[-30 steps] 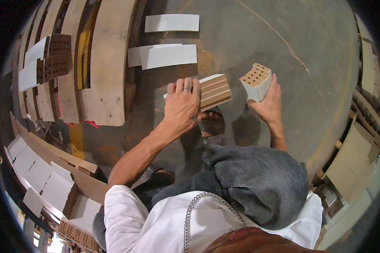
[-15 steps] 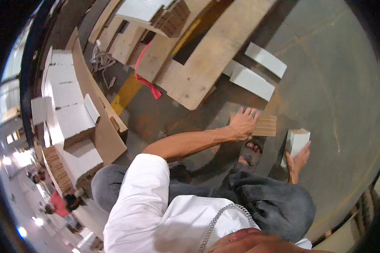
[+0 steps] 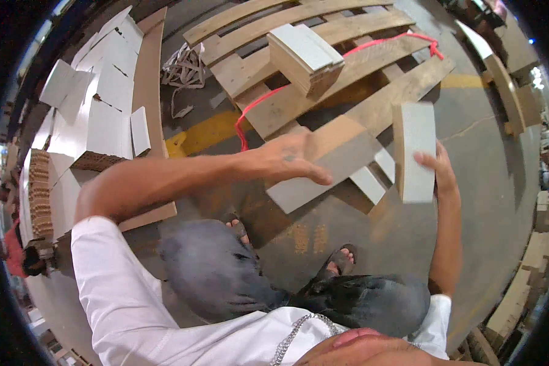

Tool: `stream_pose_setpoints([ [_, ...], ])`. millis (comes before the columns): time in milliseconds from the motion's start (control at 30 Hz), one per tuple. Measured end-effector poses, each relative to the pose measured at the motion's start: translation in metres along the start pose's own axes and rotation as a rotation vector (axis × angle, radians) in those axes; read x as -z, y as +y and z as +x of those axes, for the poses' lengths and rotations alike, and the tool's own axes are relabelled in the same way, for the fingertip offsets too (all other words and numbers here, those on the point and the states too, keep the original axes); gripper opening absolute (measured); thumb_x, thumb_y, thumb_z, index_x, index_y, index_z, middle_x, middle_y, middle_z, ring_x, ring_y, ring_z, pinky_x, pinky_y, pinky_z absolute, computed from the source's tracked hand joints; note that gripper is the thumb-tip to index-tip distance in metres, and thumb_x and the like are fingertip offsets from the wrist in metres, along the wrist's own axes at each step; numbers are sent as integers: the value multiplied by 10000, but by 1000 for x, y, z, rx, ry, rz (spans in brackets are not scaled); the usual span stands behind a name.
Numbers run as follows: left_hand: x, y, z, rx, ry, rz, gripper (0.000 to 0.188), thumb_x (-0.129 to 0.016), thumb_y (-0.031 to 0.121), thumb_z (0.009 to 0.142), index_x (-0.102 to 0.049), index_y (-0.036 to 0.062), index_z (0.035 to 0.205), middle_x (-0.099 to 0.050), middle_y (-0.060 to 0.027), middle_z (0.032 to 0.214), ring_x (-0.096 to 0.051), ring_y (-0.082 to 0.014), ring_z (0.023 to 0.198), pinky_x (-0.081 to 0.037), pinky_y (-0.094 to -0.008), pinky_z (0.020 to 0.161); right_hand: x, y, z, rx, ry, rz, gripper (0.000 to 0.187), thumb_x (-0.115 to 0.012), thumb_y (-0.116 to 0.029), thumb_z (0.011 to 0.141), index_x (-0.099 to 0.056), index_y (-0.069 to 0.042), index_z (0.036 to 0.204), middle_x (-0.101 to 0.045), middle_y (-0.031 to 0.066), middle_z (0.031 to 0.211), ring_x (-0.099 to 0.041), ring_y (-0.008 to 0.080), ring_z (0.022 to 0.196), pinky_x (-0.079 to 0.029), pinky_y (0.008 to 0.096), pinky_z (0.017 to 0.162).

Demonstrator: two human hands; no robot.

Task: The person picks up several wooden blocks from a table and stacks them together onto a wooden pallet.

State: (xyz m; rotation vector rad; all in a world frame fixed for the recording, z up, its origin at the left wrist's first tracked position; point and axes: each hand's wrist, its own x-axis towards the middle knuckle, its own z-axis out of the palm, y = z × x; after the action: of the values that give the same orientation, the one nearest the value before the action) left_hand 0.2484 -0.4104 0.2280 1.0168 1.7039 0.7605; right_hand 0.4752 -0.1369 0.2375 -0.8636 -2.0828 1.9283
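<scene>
My left hand [image 3: 293,160] grips a stack of brown boards with a white face [image 3: 340,149], thumb on the near side, fingers mostly hidden behind it. This stack is tilted in the air over the near edge of the wooden pallet. To its right, my right hand [image 3: 440,169] is closed on another stack of boards [image 3: 417,149], white face upward and layered brown edge at its left, thumb over the face. Below and between the two stacks, loose white boards [image 3: 367,185] lie on the floor.
On the wooden pallet [image 3: 293,113] stands a stack of white-topped boards [image 3: 305,55], with a red strap [image 3: 259,102] running across. Rows of white-faced stacks [image 3: 110,122] fill the left side. Tangled strapping [image 3: 186,67] lies beside the pallet. My sandalled feet [image 3: 341,259] are on the floor.
Both hands have come up off the floor, each with a stack of boards, and moved out toward the pallet. My view has shifted, showing more of the pallet.
</scene>
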Motion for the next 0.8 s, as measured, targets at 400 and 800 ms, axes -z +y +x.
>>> stream_pose_setpoints([
  [400, 47, -90, -77, 170, 350, -669, 952, -807, 448, 639, -387, -91, 1303, -544, -201, 1156, -577, -243, 1012, -461, -347, 888, -37, -83, 167, -74, -162, -170, 650, -746, -355, 714, -504, -6, 1206, -601, 70, 936, -621, 145, 781, -529, 286, 689],
  [800, 87, -71, 9, 258, 659, -938, 918, -785, 420, 728, -309, -99, 1317, -536, -190, 1156, -580, -254, 1050, -503, -373, 880, 6, 7, 296, -13, -69, 129, 528, -742, -378, 744, -589, -22, 1103, -616, 44, 894, -613, 149, 783, -509, 292, 674],
])
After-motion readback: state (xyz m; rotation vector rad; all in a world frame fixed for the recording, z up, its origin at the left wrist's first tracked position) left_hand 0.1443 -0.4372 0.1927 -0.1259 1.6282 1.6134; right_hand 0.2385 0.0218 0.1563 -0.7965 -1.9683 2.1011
